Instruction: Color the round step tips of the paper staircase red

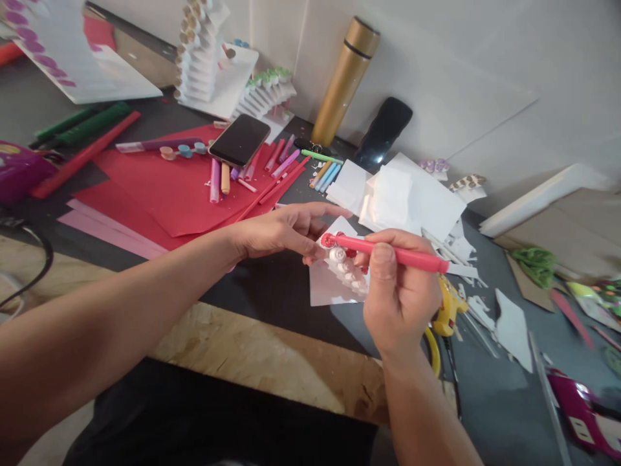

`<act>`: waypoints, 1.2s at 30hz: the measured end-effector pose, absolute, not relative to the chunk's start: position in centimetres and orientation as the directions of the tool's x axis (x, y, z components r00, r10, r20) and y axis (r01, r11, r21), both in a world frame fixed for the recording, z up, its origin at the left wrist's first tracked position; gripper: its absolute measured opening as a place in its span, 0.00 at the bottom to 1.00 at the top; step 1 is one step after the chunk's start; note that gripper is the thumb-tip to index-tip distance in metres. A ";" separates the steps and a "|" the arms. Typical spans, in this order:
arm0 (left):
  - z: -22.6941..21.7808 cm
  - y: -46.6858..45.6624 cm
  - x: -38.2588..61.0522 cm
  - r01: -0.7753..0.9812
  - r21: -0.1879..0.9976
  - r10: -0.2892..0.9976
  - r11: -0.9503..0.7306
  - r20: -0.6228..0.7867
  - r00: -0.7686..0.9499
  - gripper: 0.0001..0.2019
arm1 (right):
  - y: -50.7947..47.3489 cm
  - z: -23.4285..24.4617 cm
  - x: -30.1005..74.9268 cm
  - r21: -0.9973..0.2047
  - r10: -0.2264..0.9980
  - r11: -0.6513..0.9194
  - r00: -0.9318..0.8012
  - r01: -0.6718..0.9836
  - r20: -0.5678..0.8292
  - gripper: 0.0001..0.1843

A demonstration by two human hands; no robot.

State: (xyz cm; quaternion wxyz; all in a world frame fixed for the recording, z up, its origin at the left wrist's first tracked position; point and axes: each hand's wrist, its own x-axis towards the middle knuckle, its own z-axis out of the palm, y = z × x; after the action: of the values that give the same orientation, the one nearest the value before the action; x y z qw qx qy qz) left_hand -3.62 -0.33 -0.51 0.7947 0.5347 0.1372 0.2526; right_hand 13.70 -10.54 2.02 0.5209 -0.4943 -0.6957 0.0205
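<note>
A red-pink marker point(395, 252) lies in the grip of my right hand point(402, 294), pinched between thumb and fingers. Its tip meets a rolled paper end point(328, 240) that is coloured red. My left hand point(286, 230) holds the white paper piece point(330, 288) by its left side, thumb in front and some fingers hidden behind. A row of small white paper rolls point(345, 266) runs down this piece. Another red patch shows close to the marker, partly covered by it.
Red paper sheets point(160, 188) lie at left, bearing a phone point(240, 140) and cut marker pieces. A gold bottle point(345, 81) stands by the wall. White sheets point(412, 194) and scraps lie to the right, near a yellow glue gun point(449, 307). Paper models point(204, 58) stand at the back.
</note>
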 end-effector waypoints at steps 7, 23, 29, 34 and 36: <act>-0.6 -0.3 -3.7 -0.254 0.922 0.538 0.290 0.062 0.840 0.37 | -10.7 2.2 13.7 -0.554 0.726 0.496 0.031 0.668 0.687 0.07; -1.0 -0.1 -3.7 -0.258 0.919 0.539 0.297 0.062 0.840 0.39 | -10.4 1.9 13.8 -0.568 0.695 0.487 0.099 0.664 0.712 0.06; -0.9 -0.1 -3.7 -0.252 0.923 0.538 0.289 0.061 0.841 0.40 | -10.4 2.1 13.6 -0.570 0.679 0.503 0.110 0.650 0.726 0.05; -0.7 -0.2 -3.7 -0.256 0.921 0.546 0.293 0.059 0.836 0.41 | -10.4 1.9 13.7 -0.561 0.684 0.493 0.102 0.665 0.722 0.06; -0.6 -0.2 -3.7 -0.257 0.922 0.546 0.289 0.062 0.835 0.39 | -10.4 1.9 13.7 -0.567 0.694 0.486 0.100 0.666 0.713 0.06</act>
State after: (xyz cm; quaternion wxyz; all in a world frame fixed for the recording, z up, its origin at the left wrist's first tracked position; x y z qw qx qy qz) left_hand -3.68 -0.21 -0.64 0.7915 0.5396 0.1339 0.2539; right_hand 13.70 -10.41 1.88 0.5415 -0.5070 -0.6705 0.0133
